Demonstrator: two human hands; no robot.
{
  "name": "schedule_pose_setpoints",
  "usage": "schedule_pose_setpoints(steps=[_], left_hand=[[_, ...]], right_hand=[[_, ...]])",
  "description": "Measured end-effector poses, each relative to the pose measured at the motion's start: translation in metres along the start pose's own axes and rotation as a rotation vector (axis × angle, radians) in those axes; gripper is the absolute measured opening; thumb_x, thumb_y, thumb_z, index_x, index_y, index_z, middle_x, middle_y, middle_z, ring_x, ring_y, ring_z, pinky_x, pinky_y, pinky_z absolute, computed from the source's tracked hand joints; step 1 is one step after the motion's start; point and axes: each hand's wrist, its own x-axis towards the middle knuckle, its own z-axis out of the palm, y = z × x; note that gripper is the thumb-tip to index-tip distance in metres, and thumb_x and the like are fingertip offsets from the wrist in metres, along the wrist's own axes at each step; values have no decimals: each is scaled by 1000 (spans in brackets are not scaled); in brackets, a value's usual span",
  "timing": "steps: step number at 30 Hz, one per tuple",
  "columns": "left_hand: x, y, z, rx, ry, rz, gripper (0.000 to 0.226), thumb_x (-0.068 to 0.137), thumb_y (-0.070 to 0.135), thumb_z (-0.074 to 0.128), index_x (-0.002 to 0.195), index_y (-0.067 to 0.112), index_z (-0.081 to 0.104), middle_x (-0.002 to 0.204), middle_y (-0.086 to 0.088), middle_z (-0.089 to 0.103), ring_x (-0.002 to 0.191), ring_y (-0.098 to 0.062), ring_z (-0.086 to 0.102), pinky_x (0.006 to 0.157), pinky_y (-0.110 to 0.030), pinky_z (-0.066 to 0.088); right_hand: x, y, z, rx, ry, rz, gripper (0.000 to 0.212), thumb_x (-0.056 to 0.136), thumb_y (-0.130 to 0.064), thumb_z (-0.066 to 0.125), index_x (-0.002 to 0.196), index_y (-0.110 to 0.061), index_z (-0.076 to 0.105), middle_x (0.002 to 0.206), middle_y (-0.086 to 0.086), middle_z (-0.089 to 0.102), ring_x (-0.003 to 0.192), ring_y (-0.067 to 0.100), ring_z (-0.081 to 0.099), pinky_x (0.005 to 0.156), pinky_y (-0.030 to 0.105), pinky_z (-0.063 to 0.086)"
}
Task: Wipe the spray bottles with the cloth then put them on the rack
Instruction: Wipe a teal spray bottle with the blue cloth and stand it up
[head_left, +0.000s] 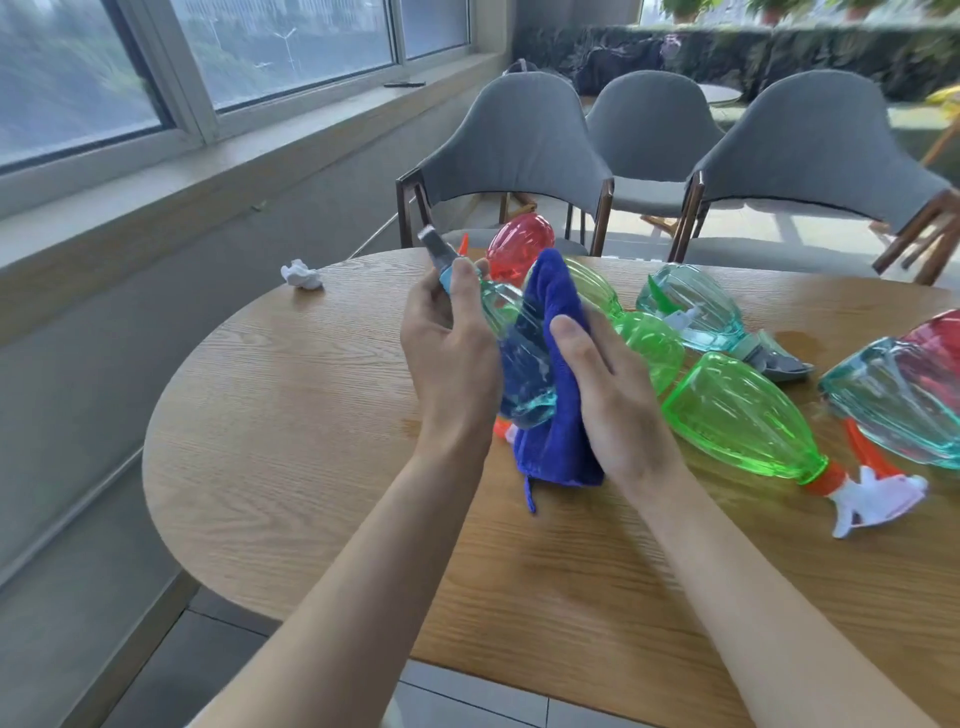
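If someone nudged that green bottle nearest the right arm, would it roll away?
The green bottle lies on its side, rounded, so it would probably roll, though its white trigger head likely stops it soon. It looks empty, so probably light.

Your rounded, light wood-grain table (311, 467) carries a crumpled white tissue (301, 274) near its far left edge. On their sides to your right lie a clear green plastic spray bottle with a white trigger (737, 421), a second green bottle (649, 343), a teal bottle with a grey head (691, 306), another teal bottle (893, 405) and, at the far edge, a red bottle (519, 244). A darker patch (800, 340) may be wet.
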Motion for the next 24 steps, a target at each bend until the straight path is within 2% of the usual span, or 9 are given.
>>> schedule_pose_setpoints(steps=[2, 3, 6, 8, 10, 14, 16, 20, 24], left_hand=[[1, -1, -1, 5, 45, -24, 34, 109, 36, 58, 122, 7, 71, 110, -5, 80, 107, -24, 77, 103, -52, 59], [2, -1, -2, 2, 51, -33, 34, 110, 35, 58, 123, 7, 71, 110, -5, 80, 106, -23, 77, 102, -50, 60], [3, 1, -3, 6, -14, -33, 30, 110, 30, 59, 123, 5, 71, 110, -3, 81, 105, -19, 78, 99, -43, 61], [0, 4, -2, 21, -81, -6, 29, 110, 28, 61, 124, 5, 71, 112, -3, 82, 111, -18, 77, 105, -48, 58], [-2, 4, 0, 24, -102, 12, 30, 110, 28, 61, 125, 4, 70, 114, -2, 81, 113, -17, 76, 108, -49, 57], [3, 1, 0, -65, 4, -44, 33, 110, 32, 60, 124, 5, 71, 113, -7, 81, 111, -29, 76, 104, -56, 58], [5, -1, 0, -119, 81, -95, 34, 110, 32, 59, 124, 4, 71, 114, -10, 81, 111, -33, 76, 104, -58, 58], [7, -5, 0, -151, 115, -129, 38, 106, 40, 59, 123, 7, 69, 113, -10, 81, 111, -30, 77, 105, -58, 57], [8, -3, 0, -185, 79, -147, 32, 110, 32, 60, 124, 4, 68, 112, -12, 81, 109, -33, 77, 101, -58, 59]], right_hand=[[-1, 1, 1, -288, -1, -148, 37, 110, -36, 55, 146, -36, 58, 125, -11, 66, 114, 5, 64, 99, 22, 47], [-1, -2, 2, -359, -5, -179, 37, 110, -35, 55, 146, -39, 57, 123, -13, 63, 112, 3, 61, 96, 15, 44], [4, -8, 1, -277, -10, -86, 26, 112, -38, 52, 135, -44, 63, 121, -6, 69, 110, 8, 66, 102, 28, 49], [6, -12, 0, 53, -30, 103, 29, 112, -40, 50, 129, -29, 72, 121, 4, 76, 112, 22, 73, 107, 50, 54], [7, -15, -3, 341, -47, 312, 39, 110, -45, 51, 125, -18, 74, 122, 13, 77, 112, 33, 75, 108, 59, 54], [6, -9, -3, 400, -67, 341, 46, 108, -51, 52, 129, -16, 72, 125, 14, 76, 117, 34, 73, 109, 56, 53], [5, -8, 1, 167, 3, 193, 38, 110, -50, 51, 124, -22, 71, 118, 9, 77, 111, 28, 74, 104, 52, 55], [-1, -5, 5, -243, 32, -81, 27, 113, -47, 45, 133, -38, 61, 105, -7, 68, 93, 13, 65, 86, 29, 49], [3, -8, 4, -132, 59, 50, 37, 112, -54, 39, 125, -32, 66, 110, -18, 73, 104, 5, 67, 98, 28, 48]])
